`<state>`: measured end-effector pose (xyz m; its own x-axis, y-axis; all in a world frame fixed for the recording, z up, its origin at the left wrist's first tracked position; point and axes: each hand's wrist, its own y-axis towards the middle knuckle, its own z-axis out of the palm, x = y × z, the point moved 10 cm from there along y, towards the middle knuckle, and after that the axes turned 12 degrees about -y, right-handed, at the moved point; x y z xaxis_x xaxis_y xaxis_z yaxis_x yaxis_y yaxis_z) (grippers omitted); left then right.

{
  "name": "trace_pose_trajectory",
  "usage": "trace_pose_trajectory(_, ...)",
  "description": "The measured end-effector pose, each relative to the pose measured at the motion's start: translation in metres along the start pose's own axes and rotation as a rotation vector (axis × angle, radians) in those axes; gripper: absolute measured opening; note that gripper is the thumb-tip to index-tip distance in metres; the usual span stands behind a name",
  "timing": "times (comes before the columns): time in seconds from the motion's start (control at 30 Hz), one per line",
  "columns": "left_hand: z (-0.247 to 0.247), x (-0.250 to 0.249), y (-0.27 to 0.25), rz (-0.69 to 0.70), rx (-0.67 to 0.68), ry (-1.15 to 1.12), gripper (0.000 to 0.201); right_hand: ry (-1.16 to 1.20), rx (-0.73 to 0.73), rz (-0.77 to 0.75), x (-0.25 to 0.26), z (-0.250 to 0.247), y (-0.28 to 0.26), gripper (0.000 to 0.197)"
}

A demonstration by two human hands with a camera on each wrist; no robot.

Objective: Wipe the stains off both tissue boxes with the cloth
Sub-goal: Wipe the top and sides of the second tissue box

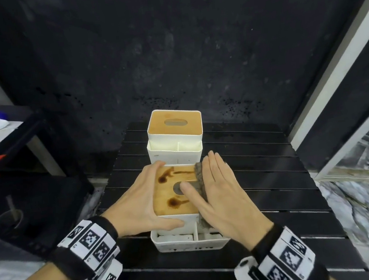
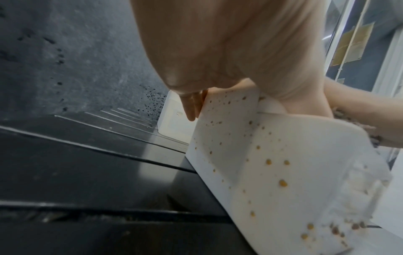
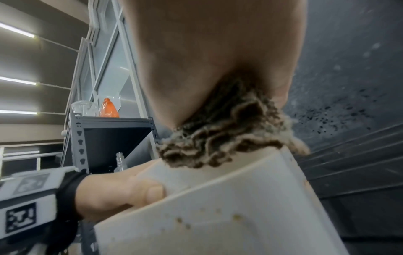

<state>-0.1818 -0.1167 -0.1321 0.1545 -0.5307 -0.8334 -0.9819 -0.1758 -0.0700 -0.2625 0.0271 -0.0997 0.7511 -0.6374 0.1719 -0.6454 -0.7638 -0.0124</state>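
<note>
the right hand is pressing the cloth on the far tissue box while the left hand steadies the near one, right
Not the far tissue box: the head view shows the right hand pressing the cloth on the near tissue box, on its stained lid. The left hand does steady that near box.

Desk (image 1: 263, 177), frame centre — far tissue box (image 1: 175, 129) above, near tissue box (image 1: 169, 193) just below; cloth (image 1: 198, 172) on the latter's right half.

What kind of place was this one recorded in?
Probably an indoor workroom or lab-style setup: a metal shelf rack holding an orange bottle, strip lights overhead, and a black slatted table against a dark wall.
</note>
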Motion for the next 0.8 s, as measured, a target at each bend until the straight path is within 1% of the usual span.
trace_pose_trajectory(0.17,0.002,-0.001,0.0,-0.002,0.023,-0.008,0.129,-0.014,0.022,-0.036,0.011,0.002,-0.037,0.103)
trace_pose_trajectory(0.27,0.002,0.001,0.0,-0.003,0.025,0.001,0.133,-0.042,0.023,-0.018,0.004,0.001,-0.019,0.105)
trace_pose_trajectory(0.33,0.001,0.001,0.001,-0.007,0.015,0.011,0.135,-0.019,0.004,0.001,-0.002,-0.001,-0.001,0.104)
trace_pose_trajectory(0.4,0.0,-0.001,0.002,-0.001,0.003,0.023,0.134,-0.007,-0.015,-0.006,-0.002,-0.001,0.003,0.103)
trace_pose_trajectory(0.57,0.0,-0.01,0.001,0.008,0.027,0.032,0.118,-0.01,0.013,-0.058,0.007,0.002,-0.033,0.102)
trace_pose_trajectory(0.67,0.0,-0.008,0.002,0.008,0.036,0.024,0.123,-0.03,0.022,-0.047,0.001,0.002,-0.02,0.103)
trace_pose_trajectory(0.8,-0.002,-0.003,0.003,-0.019,0.023,0.04,0.135,0.004,-0.019,-0.023,-0.006,0.001,0.008,0.099)
